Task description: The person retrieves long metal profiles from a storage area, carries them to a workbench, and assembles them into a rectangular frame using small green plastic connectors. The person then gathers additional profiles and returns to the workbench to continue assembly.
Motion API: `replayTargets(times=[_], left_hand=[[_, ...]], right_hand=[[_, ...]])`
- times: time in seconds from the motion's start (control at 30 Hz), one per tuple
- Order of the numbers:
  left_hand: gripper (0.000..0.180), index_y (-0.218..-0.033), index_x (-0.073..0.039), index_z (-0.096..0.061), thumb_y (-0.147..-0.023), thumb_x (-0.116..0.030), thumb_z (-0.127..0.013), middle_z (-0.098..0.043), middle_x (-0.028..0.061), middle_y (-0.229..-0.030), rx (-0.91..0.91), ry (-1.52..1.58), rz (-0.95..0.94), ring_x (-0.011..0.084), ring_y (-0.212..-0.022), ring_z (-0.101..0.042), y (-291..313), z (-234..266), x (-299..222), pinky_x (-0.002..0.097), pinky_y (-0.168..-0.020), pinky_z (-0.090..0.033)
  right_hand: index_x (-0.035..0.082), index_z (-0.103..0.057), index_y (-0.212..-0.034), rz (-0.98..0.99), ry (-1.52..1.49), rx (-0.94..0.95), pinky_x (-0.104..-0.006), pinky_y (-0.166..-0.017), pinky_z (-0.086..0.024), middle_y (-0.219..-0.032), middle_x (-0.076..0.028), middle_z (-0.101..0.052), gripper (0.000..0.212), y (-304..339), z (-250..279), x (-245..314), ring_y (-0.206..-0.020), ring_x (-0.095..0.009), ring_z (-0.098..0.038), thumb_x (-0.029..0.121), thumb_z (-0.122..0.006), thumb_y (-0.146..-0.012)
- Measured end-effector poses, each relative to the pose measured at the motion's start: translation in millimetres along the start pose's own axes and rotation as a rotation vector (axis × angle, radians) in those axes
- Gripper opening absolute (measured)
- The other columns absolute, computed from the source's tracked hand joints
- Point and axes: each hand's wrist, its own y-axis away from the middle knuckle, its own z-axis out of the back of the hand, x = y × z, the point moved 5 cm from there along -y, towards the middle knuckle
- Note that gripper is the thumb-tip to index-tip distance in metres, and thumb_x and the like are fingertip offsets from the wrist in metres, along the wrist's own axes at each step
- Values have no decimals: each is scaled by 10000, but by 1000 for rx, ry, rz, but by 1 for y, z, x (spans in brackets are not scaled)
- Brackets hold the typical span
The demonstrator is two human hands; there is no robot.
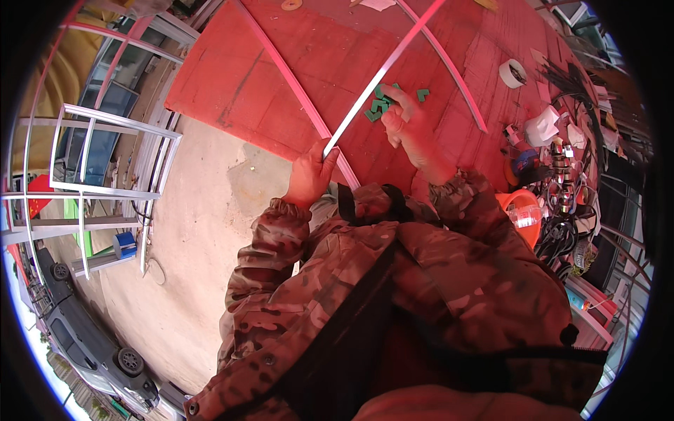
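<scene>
A long silver-white metal profile (pixel 382 72) slants from my lap toward the far right above a red work table (pixel 225 77). My left hand (pixel 309 174) is closed around its near end. My right hand (pixel 411 130) hovers right of the profile, index finger stretched out and the other fingers partly curled. Its fingertips are beside several small green pieces (pixel 378 109) lying on the table. Another green piece (pixel 422 95) lies a little apart. Slight blur hides whether the fingertips touch any of them.
Two more profiles lie on the table, a left one (pixel 284 70) and a right one (pixel 453 74). A roll of tape (pixel 512 73) is at the right. Beyond my right arm stand an orange bucket (pixel 532 228) and cluttered tools. Metal frames (pixel 112 151) and a parked car (pixel 88 337) are on the left.
</scene>
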Motion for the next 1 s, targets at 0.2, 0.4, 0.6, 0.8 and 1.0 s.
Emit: replayTargets(times=[0.2, 0.4, 0.6, 0.8, 1.0], left_hand=[[496, -1275, -81, -499, -800, -78, -638, -485, 160, -1239, -362, -566, -83, 387, -1160, -424, -15, 70, 59, 473, -982, -358], [571, -1317, 7, -382, -935, -391, -532, -447, 183, -1330, -31, 1568, 511, 288, -1211, -451, -58, -22, 48, 424, -1031, -357], [150, -974, -32, -500, -976, -148, -404, -517, 36, -794, -287, 1662, 609, 173, -748, -505, -81, -28, 91, 342, -794, -460], [181, -1023, -32, -512, -955, -179, -433, -531, 47, -851, -332, 1661, 575, 182, -773, -509, -93, 11, 77, 326, -772, -451], [213, -1132, -93, -509, -963, -212, -459, -567, 40, -881, -194, 1784, 700, 208, -837, -576, -6, 3, -18, 393, -791, -493]], right_hand=[[58, -595, -1042, 28, -495, -256, -248, -463, -335, -623, 23, -407, 276, -24, 75, 6, -523, -101, -420, 298, -536, -919], [21, -490, -1264, 72, -286, 160, -338, -752, -493, -1040, -68, -614, 394, -7, -31, -55, -929, -202, -593, 264, -525, -956], [48, -626, -1054, 117, 1019, -32, -398, -811, -491, -1010, -162, -628, 265, -73, 84, -134, -933, -353, -598, 79, -558, -800], [100, -562, -1198, 229, 1398, -221, -453, -886, -462, -1277, -129, -519, 459, -155, 169, -164, -1174, -344, -482, 28, -523, -747], [138, -578, -1171, 214, 1487, -189, -453, -827, -456, -1149, -102, -549, 429, -90, 189, -156, -1057, -330, -523, 159, -674, -754]])
